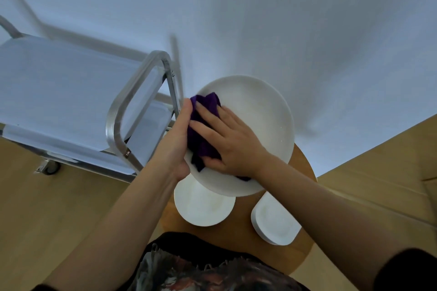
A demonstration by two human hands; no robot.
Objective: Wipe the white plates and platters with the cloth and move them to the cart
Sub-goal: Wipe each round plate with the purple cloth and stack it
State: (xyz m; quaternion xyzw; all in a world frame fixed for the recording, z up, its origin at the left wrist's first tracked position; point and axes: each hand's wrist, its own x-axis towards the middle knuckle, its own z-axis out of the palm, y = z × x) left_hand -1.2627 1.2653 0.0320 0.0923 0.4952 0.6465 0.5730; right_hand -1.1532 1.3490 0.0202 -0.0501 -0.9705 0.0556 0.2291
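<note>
A purple cloth [203, 130] is pressed flat under the straight fingers of the right hand [230, 142] onto a large white plate [260, 111]. The plate's left rim is gripped by the left hand [177, 139], holding it tilted above a round wooden table [236, 236]. Its glossy face looks unmarked; two smaller white plates [203, 205] lie on the table below, and a metal cart [71, 101] stands just left.

Brushed-metal cart [118, 111], wooden table [236, 231]

Round wooden table [238, 238] on light wood floor [47, 220]. Directly on table: white round plate [203, 205] near left, stack of white squarish plates [275, 222] near right, apart from each other. Far part of table hidden.
</note>
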